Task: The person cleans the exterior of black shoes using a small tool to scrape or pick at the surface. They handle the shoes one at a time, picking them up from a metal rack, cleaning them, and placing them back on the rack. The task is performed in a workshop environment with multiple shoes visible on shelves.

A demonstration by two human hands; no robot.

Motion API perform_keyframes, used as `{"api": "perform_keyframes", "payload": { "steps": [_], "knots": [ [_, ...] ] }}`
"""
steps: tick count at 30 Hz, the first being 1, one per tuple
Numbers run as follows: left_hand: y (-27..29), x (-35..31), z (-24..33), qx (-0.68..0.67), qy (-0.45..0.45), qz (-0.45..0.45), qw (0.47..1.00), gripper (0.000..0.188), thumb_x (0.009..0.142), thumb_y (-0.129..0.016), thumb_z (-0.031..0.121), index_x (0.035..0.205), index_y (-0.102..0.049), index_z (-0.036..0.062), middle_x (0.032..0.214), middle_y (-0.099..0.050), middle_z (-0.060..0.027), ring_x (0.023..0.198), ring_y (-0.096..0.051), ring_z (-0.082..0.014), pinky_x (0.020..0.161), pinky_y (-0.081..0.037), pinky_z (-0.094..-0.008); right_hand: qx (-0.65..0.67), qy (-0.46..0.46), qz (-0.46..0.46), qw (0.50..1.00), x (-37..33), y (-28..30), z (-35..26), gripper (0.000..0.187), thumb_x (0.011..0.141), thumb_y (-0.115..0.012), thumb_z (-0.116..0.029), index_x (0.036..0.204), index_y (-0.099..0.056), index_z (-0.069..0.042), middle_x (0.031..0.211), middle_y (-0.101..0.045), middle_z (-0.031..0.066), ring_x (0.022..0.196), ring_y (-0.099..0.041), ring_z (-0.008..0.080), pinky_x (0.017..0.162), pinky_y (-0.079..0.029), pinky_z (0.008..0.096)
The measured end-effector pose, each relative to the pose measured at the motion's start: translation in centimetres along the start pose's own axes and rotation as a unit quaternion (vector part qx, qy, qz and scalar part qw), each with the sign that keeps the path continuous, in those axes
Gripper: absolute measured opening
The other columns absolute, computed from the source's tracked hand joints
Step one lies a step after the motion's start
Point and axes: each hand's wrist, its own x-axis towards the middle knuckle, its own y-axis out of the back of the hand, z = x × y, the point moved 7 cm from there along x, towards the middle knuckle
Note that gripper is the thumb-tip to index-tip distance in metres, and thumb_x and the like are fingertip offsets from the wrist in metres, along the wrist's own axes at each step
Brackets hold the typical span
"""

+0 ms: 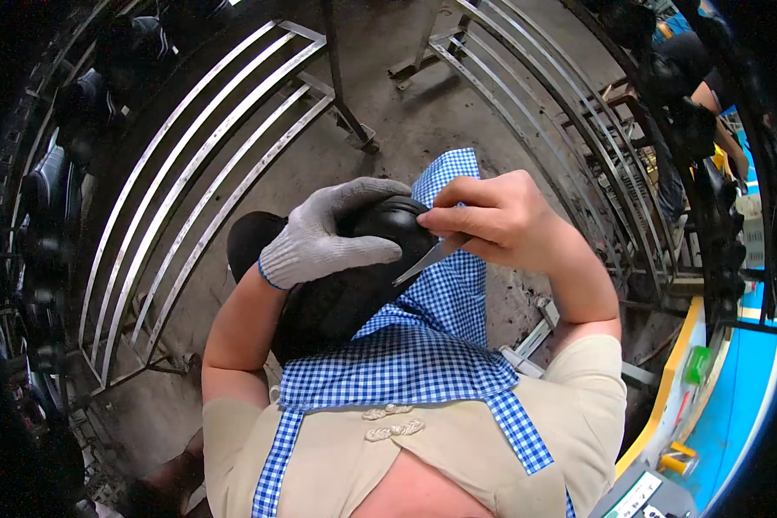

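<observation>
My left hand (324,235), in a light grey knit glove with a blue cuff edge, is wrapped round a glossy black shoe (396,221) with a ridged rim. My right hand (496,220) is bare. Its thumb and forefinger pinch together at the shoe's right edge; whether they hold a thread or scrap there is too small to tell. From under the same hand a pointed metal blade (427,262) sticks out down and to the left, its handle hidden in the palm. Black cloth (319,315) and my blue checked apron (406,363) lie beneath the shoe.
Metal rail racks stand at the left (194,186) and right (535,112). Dark shoes (52,177) hang along the far left. At the right is a blue worktop (747,414) with a green item (698,365) and a yellow spool (679,459). Another person's arm (721,116) shows upper right.
</observation>
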Motion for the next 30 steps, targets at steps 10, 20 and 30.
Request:
{"api": "perform_keyframes", "payload": {
  "steps": [10, 20, 30],
  "knots": [
    [-1.0, -1.2, -1.5, -0.015, 0.029, 0.018, 0.999, 0.062, 0.072, -0.085, 0.016, 0.127, -0.061, 0.0031, 0.12, -0.066, -0.0102, 0.111, -0.063, -0.0192, 0.105, -0.046, -0.0341, 0.039, -0.105, -0.139, 0.984, 1.3, -2.0, 1.5, 0.024, 0.075, -0.073, -0.011, 0.096, -0.062, -0.005, 0.088, -0.062, 0.0101, 0.075, -0.065, 0.0337, 0.065, -0.053, 0.0403],
    [1.2, -4.0, -1.1, -0.024, 0.007, 0.126, 0.992, 0.071, 0.063, -0.084, 0.015, 0.128, -0.059, 0.0026, 0.121, -0.065, -0.0108, 0.113, -0.062, -0.0232, 0.103, -0.046, -0.0379, 0.183, -0.128, 0.103, 0.969, -3.1, -3.6, 0.9, 0.045, 0.087, -0.065, 0.003, 0.129, -0.064, -0.012, 0.086, -0.06, 0.0101, 0.066, -0.061, 0.0219, 0.059, -0.05, 0.031],
    [4.7, -5.5, -1.9, -0.106, -0.073, 0.292, 0.948, 0.05, 0.081, -0.065, 0.005, 0.13, -0.057, -0.0011, 0.116, -0.067, -0.0117, 0.108, -0.064, -0.0224, 0.097, -0.051, -0.0351, 0.09, -0.201, 0.166, 0.961, -4.1, -4.4, 2.0, 0.048, 0.083, -0.075, -0.007, 0.129, -0.063, -0.012, 0.087, -0.065, 0.0102, 0.068, -0.066, 0.022, 0.062, -0.053, 0.033]
  ]
}}
